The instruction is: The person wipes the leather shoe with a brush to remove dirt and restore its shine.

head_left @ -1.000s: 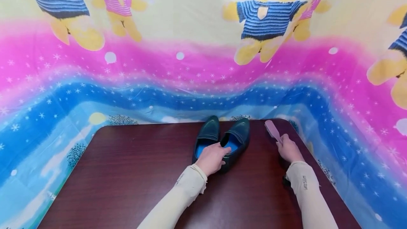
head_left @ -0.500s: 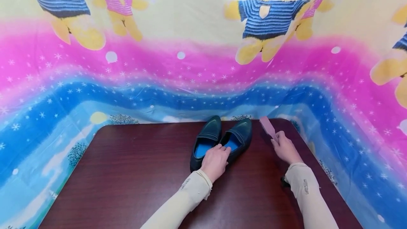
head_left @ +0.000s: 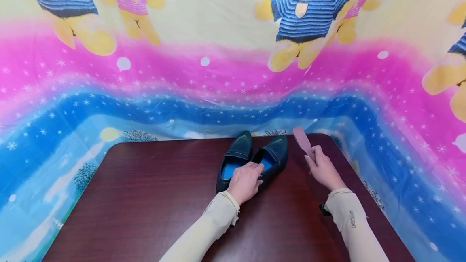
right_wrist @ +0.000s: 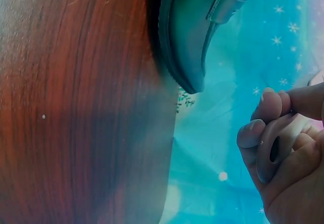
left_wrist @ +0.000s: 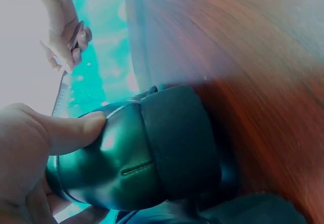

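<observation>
your left hand (head_left: pixel 244 182) pinches the right-hand shoe (head_left: pixel 278 148) by its heel — probably to steady it beside its mate (head_left: pixel 238 147), near the table (head_left: pixel 145 197) edge. your right hand (head_left: pixel 325 170) grips the pink brush (head_left: pixel 301 139) by its handle — presumably leaving the head, near that shoe's toe, free.

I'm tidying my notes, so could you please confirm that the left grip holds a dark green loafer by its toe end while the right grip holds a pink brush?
Not quite: the left grip holds the dark green loafer by its heel end, as the left wrist view shows. The right grip does hold a pink brush.
</observation>
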Action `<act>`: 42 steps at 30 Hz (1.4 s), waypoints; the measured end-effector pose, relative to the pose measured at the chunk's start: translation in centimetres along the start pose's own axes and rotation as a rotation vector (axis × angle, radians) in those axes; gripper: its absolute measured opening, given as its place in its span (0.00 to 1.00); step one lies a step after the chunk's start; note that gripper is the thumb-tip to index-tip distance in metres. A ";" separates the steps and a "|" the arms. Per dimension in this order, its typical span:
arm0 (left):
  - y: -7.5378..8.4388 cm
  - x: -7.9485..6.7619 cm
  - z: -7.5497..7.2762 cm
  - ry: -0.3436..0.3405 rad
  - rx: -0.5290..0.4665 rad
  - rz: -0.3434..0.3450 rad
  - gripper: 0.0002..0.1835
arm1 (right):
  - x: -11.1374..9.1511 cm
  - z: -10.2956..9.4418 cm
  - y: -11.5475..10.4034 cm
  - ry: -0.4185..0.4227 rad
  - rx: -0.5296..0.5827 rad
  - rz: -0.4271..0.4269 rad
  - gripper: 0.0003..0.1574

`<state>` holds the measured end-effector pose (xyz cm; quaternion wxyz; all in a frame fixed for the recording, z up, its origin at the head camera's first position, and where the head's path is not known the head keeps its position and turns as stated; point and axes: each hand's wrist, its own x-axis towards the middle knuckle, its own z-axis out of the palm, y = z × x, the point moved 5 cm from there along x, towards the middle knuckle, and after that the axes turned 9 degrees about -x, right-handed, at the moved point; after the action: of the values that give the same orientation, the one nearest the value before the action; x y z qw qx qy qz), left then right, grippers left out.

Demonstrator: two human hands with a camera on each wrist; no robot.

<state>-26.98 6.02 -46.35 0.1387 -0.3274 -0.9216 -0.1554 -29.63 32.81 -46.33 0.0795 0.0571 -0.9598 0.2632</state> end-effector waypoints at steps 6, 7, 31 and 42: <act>0.0 0.1 -0.3 -0.024 -0.190 -0.044 0.14 | -0.4 -0.6 -0.6 0.024 0.006 -0.015 0.12; -0.1 0.1 -0.3 -0.027 -0.233 -0.052 0.13 | -0.4 -0.7 -0.7 0.023 0.008 -0.015 0.12; -1.4 -0.3 3.1 -0.056 -0.894 -0.292 0.17 | -2.4 -2.3 -3.9 0.120 0.010 -0.124 0.16; -1.2 -1.2 3.6 0.022 -0.885 -0.311 0.24 | -3.7 0.2 -5.2 0.045 -0.029 -0.183 0.11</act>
<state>-27.45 5.80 -50.29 -0.0295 -0.2115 -0.8033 -0.5559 -25.20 28.47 -44.61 0.1255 0.1377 -0.9522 0.2422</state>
